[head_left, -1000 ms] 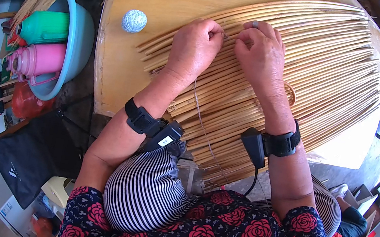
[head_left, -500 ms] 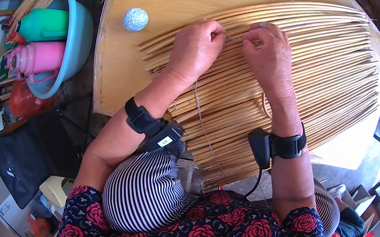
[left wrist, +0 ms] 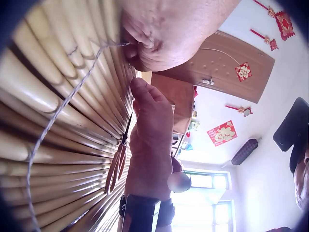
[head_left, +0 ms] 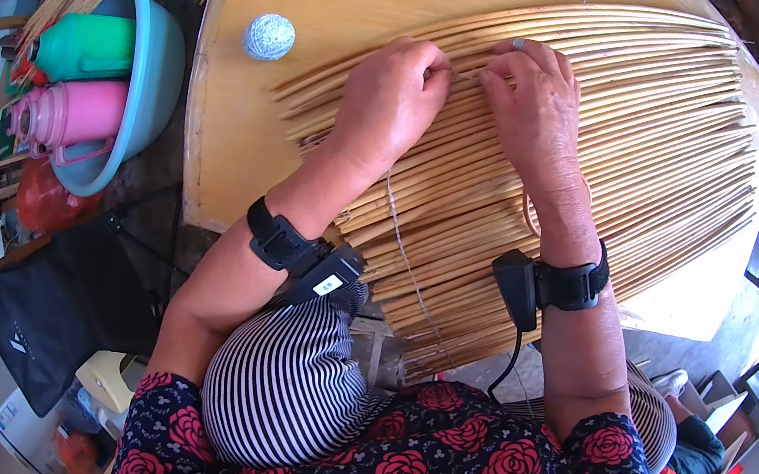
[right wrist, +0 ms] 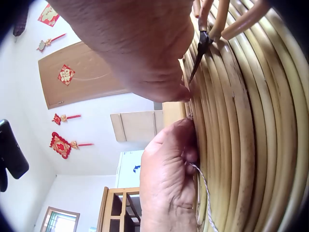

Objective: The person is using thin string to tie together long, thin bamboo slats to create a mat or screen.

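Many slender tan stalks (head_left: 665, 115) lie side by side as a fan-shaped mat on the wooden table. My left hand (head_left: 393, 92) pinches a thin twisted string (left wrist: 53, 116) low over the far stalks; from it the string trails back across the mat (head_left: 467, 202) toward the lap. Just to the right, my right hand (head_left: 534, 107) has curled fingers with thumb and forefinger together on the string, fingertips close to the left ones. A pair of scissors (left wrist: 116, 166) with wrapped handles lies on the stalks, partly hidden below my right forearm.
A ball of pale string (head_left: 269, 38) sits on the table (head_left: 226, 129) left of the mat. Farther left, a blue basin (head_left: 157, 86) holds a green flask (head_left: 93, 49) and a pink one (head_left: 80, 118). A black bag (head_left: 61, 313) is at lower left.
My right hand moved right, drawing a short stretch of string between the hands, then came slightly back left. The scissors' handle now shows left of my right forearm. My left hand stayed almost still.
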Motion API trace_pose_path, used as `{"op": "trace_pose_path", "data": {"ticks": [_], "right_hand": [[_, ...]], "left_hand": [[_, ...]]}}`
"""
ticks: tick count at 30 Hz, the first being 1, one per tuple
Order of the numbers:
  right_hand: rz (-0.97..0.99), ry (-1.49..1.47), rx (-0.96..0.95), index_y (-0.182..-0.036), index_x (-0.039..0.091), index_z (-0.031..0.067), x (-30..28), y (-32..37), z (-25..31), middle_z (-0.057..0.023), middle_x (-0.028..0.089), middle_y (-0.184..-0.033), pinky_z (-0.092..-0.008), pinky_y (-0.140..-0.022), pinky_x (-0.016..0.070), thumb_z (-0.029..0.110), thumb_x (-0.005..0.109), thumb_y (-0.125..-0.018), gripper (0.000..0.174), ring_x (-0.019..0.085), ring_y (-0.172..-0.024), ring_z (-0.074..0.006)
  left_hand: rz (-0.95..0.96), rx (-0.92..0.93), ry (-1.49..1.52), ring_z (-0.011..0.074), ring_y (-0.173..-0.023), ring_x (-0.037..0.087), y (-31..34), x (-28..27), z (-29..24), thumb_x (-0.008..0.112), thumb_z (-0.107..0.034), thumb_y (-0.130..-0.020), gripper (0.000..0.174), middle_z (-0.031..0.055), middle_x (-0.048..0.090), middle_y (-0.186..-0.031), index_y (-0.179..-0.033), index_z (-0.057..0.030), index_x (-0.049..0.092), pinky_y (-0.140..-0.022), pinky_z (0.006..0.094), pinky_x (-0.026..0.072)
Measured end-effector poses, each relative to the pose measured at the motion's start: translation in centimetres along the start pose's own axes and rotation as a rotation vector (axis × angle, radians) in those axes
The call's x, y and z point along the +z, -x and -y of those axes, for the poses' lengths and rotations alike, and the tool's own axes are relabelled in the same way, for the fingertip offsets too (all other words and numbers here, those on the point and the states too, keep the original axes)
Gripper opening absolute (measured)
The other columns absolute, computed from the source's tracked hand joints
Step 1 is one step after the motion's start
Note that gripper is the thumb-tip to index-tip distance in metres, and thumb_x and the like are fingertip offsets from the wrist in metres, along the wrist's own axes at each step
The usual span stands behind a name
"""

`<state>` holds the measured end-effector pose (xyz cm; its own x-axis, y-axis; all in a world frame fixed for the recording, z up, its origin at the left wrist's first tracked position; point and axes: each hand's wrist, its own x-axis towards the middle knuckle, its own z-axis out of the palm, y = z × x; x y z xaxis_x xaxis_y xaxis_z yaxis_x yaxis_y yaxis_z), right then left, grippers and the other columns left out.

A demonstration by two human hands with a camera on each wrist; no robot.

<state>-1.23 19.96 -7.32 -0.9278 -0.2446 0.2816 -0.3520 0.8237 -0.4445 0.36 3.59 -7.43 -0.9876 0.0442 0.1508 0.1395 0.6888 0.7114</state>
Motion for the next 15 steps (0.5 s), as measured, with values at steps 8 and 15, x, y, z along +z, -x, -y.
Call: {"op": "trace_pose_path", "data": {"ticks": [8,15], "right_hand": [[-0.063,0.085,-0.056,-0.086,0.063,0.0072,0.3,-0.2,-0.1,-0.0031,0.059,-0.095,-0.0382,-0.083,0.0403,0.017,0.067,-0.076,0.014,0.053,-0.096,-0.0239],[-0.049,0.063,-0.082,-0.083,0.062,0.0067,0.2,-0.5,-0.1,-0.0051,0.059,-0.09,-0.0391,-0.082,0.0407,0.016,0.065,-0.078,0.011,0.054,-0.092,-0.0258]], "left_hand": [[0.091,-0.219,0.18,0.0077,-0.059,0.055,0.3,-1.4,0.1,0.066,-0.01,-0.083,0.011,0.0034,0.063,-0.071,-0.089,-0.0018,0.064,-0.055,0.0248,0.0472],[0.186,-0.395,0.308,0.005,-0.058,0.051,0.9,-3.6,0.5,0.064,-0.01,-0.085,0.01,-0.0002,0.06,-0.068,-0.086,-0.0009,0.062,-0.053,0.0199,0.0435]]}}
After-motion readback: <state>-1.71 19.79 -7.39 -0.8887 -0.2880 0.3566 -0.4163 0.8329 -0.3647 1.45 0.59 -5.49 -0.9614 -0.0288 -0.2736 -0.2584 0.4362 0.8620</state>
